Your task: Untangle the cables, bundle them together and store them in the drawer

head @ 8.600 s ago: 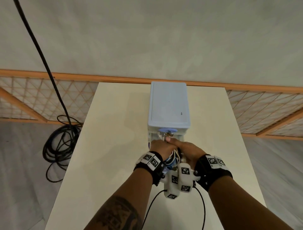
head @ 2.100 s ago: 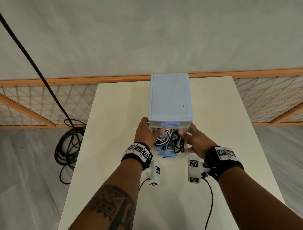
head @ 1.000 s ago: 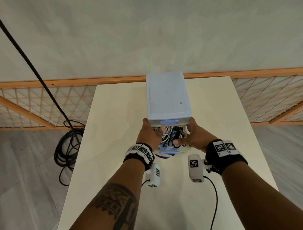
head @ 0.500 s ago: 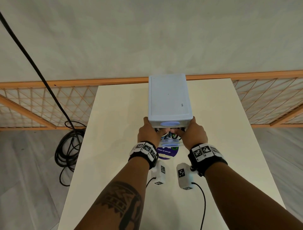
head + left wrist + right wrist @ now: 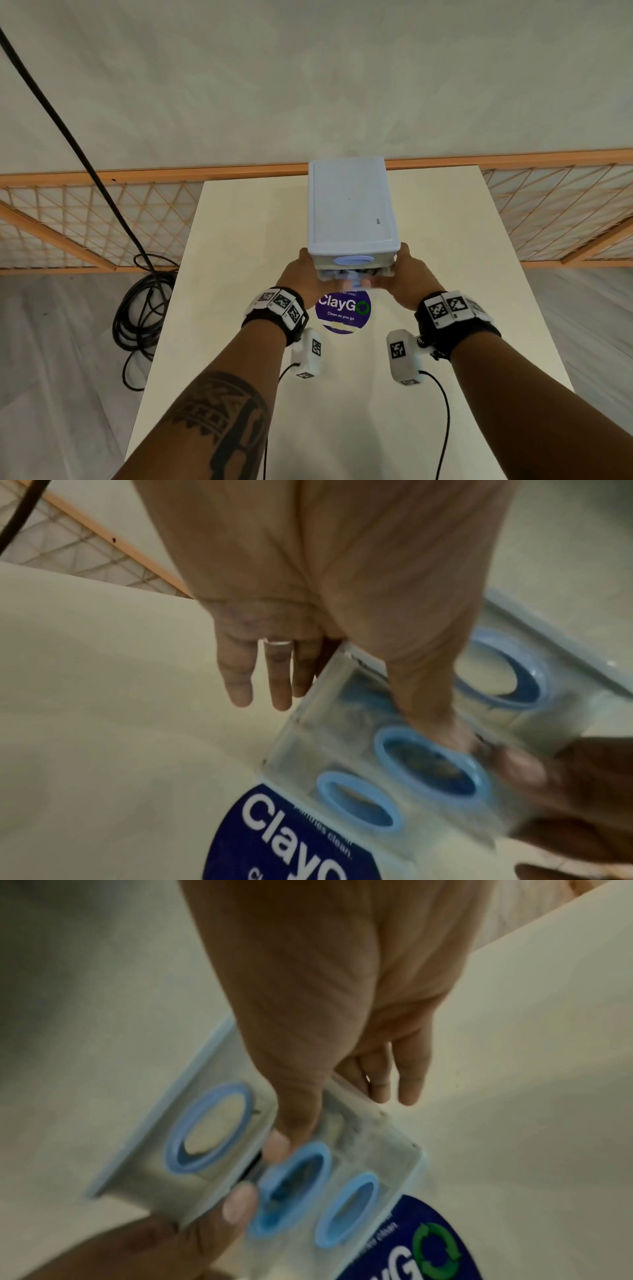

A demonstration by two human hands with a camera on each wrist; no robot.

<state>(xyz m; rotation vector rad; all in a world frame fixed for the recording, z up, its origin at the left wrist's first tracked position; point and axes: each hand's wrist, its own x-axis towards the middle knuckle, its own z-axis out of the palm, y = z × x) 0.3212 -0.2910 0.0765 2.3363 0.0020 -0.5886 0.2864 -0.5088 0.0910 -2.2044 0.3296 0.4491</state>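
Note:
A pale blue drawer unit (image 5: 352, 212) with three clear drawers and blue ring handles stands on the table. Its middle drawer (image 5: 342, 723) is pushed almost fully in. The cables (image 5: 356, 272) show only dimly through its clear front. My left hand (image 5: 306, 274) lies along the unit's left side with straight fingers, its thumb (image 5: 435, 718) pressing on the drawer front. My right hand (image 5: 407, 277) mirrors it on the right side, its thumb (image 5: 294, 1123) on the front by the handle ring (image 5: 291, 1185).
A round blue ClayGo sticker (image 5: 342, 310) lies on the cream table (image 5: 239, 240) just in front of the unit. A coil of black cable (image 5: 144, 308) lies on the floor to the left. A wooden lattice barrier (image 5: 85, 222) runs behind the table.
The middle drawer, wide open with the cables showing two seconds ago, has slid nearly shut. Both hands have moved forward with it, thumbs coming onto its front.

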